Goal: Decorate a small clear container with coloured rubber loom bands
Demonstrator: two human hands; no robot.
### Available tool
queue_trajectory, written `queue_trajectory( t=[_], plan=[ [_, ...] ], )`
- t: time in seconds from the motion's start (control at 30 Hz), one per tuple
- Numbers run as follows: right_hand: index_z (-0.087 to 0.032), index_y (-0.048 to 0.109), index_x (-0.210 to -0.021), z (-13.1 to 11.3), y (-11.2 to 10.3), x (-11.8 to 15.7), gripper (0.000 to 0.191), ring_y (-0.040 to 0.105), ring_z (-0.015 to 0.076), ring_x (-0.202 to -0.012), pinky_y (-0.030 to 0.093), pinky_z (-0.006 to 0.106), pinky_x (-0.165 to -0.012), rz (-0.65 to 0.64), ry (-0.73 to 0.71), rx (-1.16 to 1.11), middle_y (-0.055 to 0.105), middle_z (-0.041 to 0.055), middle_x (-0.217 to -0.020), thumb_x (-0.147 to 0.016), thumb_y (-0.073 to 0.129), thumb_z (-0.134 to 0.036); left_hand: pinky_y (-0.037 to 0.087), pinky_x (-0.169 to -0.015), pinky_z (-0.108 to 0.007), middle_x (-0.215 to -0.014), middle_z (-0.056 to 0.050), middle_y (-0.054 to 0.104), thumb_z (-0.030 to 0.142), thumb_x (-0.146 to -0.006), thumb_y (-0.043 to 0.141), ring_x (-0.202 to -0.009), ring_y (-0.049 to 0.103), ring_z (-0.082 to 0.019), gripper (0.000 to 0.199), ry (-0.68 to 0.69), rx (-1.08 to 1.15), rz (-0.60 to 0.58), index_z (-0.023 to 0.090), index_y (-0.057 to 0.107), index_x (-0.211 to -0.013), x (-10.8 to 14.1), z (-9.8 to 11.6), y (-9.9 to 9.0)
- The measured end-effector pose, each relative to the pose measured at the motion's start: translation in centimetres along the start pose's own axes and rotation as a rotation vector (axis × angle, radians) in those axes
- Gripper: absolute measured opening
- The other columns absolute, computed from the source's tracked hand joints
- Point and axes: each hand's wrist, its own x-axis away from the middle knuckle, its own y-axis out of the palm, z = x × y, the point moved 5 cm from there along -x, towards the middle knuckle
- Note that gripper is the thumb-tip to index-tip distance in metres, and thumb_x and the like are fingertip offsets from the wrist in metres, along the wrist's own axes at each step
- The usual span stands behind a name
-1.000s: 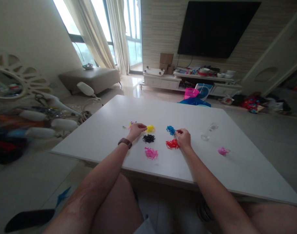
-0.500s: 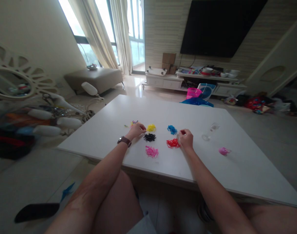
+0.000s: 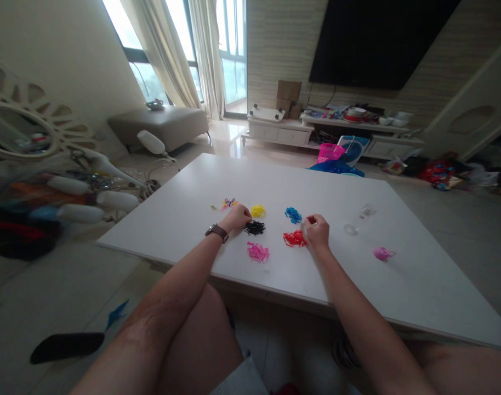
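Small rubber bands lie in piles by colour on the white table (image 3: pixel 184 219). My left hand (image 3: pixel 237 218), with a watch on its wrist, reaches to the edge of the black rubber bands (image 3: pixel 255 228), fingers pinched together. Just beyond it are the yellow rubber bands (image 3: pixel 258 211) and a small mixed-colour pile (image 3: pixel 229 203), partly covered by the hand. My right hand (image 3: pixel 318 230) rests beside the red rubber bands (image 3: pixel 294 238) and the blue rubber bands (image 3: pixel 293 215), thumb and fingers closed. What either pinch holds is too small to make out. Pink rubber bands (image 3: pixel 258 252) lie nearest me.
To the right on the table are a clear plastic container (image 3: pixel 367 212), a clear ring-like piece (image 3: pixel 351 229) and a pink object (image 3: pixel 383 253). Lamp arms with white shades (image 3: pixel 118 201) stand off the table's left side. A pink basket (image 3: pixel 331 152) is beyond the far edge.
My left hand has moved slightly right, from beside the yellow rubber bands to the black ones, uncovering more of the mixed pile. The right hand stays by the red pile. The view has shifted slightly.
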Motion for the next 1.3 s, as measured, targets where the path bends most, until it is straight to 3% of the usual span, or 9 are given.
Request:
queue_trajectory(
  t=[0.23, 0.4, 0.5, 0.6, 0.77, 0.87, 0.97, 1.1, 1.3],
  plan=[
    [-0.021, 0.060, -0.069, -0.3, 0.0, 0.0, 0.012, 0.058, 0.0200, -0.072, 0.045, 0.033, -0.074, -0.011, -0.008, -0.006, 0.062, 0.0032, -0.073, -0.077, 0.054, -0.027, 0.048, -0.063, -0.023, -0.069, -0.008, 0.073, 0.017, -0.075, 0.067, -0.064, 0.064, -0.015, 0.018, -0.112, 0.158, 0.166, 0.010, 0.080, -0.085, -0.7, 0.0, -1.1],
    [-0.021, 0.059, -0.068, -0.5, -0.1, 0.0, 0.012, 0.058, 0.0204, -0.072, 0.045, 0.034, -0.075, -0.018, -0.008, 0.013, 0.063, 0.0036, -0.073, -0.077, 0.053, -0.028, 0.050, -0.067, -0.023, -0.078, -0.009, 0.076, 0.018, -0.079, 0.064, -0.070, 0.069, -0.015, 0.020, -0.062, 0.244, 0.199, 0.011, 0.079, -0.090, -1.3, 0.6, -1.0],
    [-0.021, 0.059, -0.068, -0.6, -0.1, 0.1, 0.012, 0.058, 0.0207, -0.073, 0.045, 0.034, -0.075, -0.022, 0.001, 0.020, 0.063, 0.0037, -0.073, -0.076, 0.054, -0.028, 0.051, -0.069, -0.023, -0.083, -0.009, 0.077, 0.020, -0.081, 0.064, -0.072, 0.070, -0.015, 0.022, -0.026, 0.277, 0.237, 0.011, 0.078, -0.096, -1.2, 0.6, -2.2],
    [-0.021, 0.060, -0.069, -0.5, -0.2, 0.1, 0.012, 0.057, 0.0207, -0.073, 0.045, 0.034, -0.075, -0.023, 0.004, 0.015, 0.063, 0.0038, -0.074, -0.076, 0.054, -0.028, 0.051, -0.072, -0.024, -0.088, -0.009, 0.077, 0.020, -0.080, 0.064, -0.075, 0.070, -0.015, 0.023, -0.062, 0.272, 0.355, 0.012, 0.078, -0.097, -0.9, -0.9, -4.8],
    [-0.020, 0.061, -0.069, -0.2, -0.2, 0.1, 0.013, 0.057, 0.0205, -0.073, 0.045, 0.033, -0.073, -0.009, 0.004, -0.004, 0.064, 0.0042, -0.075, -0.077, 0.054, -0.028, 0.050, -0.082, -0.025, -0.097, -0.010, 0.076, 0.016, -0.078, 0.061, -0.091, 0.068, -0.018, 0.026, -0.271, 0.204, 0.584, 0.014, 0.077, -0.098, 0.9, -6.3, -8.7],
    [-0.020, 0.061, -0.070, -0.1, -0.2, 0.1, 0.013, 0.057, 0.0203, -0.073, 0.045, 0.033, -0.073, -0.008, 0.003, -0.001, 0.064, 0.0041, -0.074, -0.077, 0.054, -0.028, 0.049, -0.082, -0.026, -0.099, -0.012, 0.075, 0.013, -0.071, 0.063, -0.092, 0.067, -0.020, 0.036, -0.361, 0.174, 0.510, 0.013, 0.076, -0.105, 1.8, -9.3, -8.6],
    [-0.020, 0.061, -0.069, -0.1, -0.2, 0.1, 0.013, 0.057, 0.0200, -0.072, 0.044, 0.033, -0.073, -0.002, -0.002, 0.008, 0.063, 0.0035, -0.073, -0.077, 0.054, -0.028, 0.049, -0.080, -0.026, -0.102, -0.013, 0.074, 0.009, -0.065, 0.065, -0.092, 0.066, -0.021, 0.048, -0.377, 0.150, 0.399, 0.013, 0.074, -0.111, 2.0, -10.7, -7.9],
    [-0.020, 0.061, -0.069, -0.1, -0.3, 0.1, 0.013, 0.057, 0.0197, -0.071, 0.044, 0.032, -0.072, 0.001, 0.006, 0.005, 0.062, 0.0029, -0.073, -0.077, 0.055, -0.028, 0.049, -0.079, -0.024, -0.099, -0.012, 0.074, 0.007, -0.063, 0.064, -0.089, 0.066, -0.019, 0.043, -0.330, 0.110, 0.321, 0.011, 0.075, -0.104, 1.6, -10.7, -7.5],
    [-0.020, 0.062, -0.069, 0.0, -0.1, 0.1, 0.013, 0.057, 0.0202, -0.071, 0.044, 0.033, -0.072, -0.004, 0.007, -0.003, 0.063, 0.0034, -0.073, -0.077, 0.055, -0.029, 0.050, -0.071, -0.023, -0.089, -0.010, 0.076, 0.014, -0.066, 0.068, -0.081, 0.067, -0.017, 0.029, -0.305, 0.114, 0.343, 0.011, 0.076, -0.093, 1.7, -10.1, -7.8]
  ],
)
